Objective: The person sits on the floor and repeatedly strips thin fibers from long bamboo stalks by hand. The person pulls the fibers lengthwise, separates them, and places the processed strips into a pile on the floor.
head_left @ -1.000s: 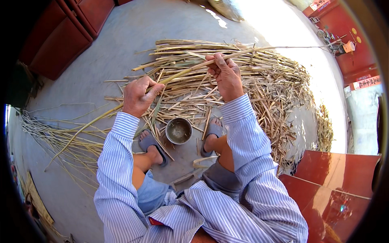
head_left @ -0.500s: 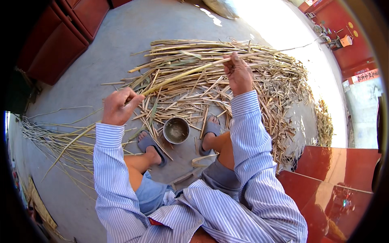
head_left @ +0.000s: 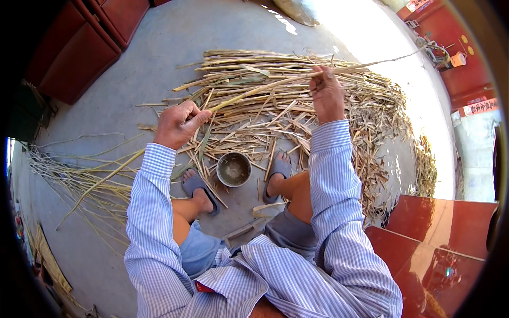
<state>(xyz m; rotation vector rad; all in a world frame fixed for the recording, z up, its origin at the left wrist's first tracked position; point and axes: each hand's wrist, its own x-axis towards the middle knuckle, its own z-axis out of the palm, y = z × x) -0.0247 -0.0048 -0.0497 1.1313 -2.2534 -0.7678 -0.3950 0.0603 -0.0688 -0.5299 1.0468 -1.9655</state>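
A long, pale yellow stalk (head_left: 265, 89) slants up to the right in front of me, stretched between both hands. My left hand (head_left: 178, 125) is closed round it, thumb along the stalk. Farther up, my right hand (head_left: 327, 95) pinches the same stalk between thumb and fingers. Past that hand the stalk thins into a bent tip that reaches over the sunlit floor. Its other end seems to run down to the left behind my left sleeve. Below the hands lies a wide pile of dry stalks and peeled husks (head_left: 371, 119).
A metal pot (head_left: 234, 169) with liquid in it stands between my sandalled feet. Thin stripped stalks (head_left: 93, 169) fan out at the left. Dark red cabinets (head_left: 79, 63) are at the far left, and a glossy red surface (head_left: 435, 254) is at the near right.
Both hands have moved to the right, holding the stalk. My left hand has also risen a little, and the thin tip has shifted right.
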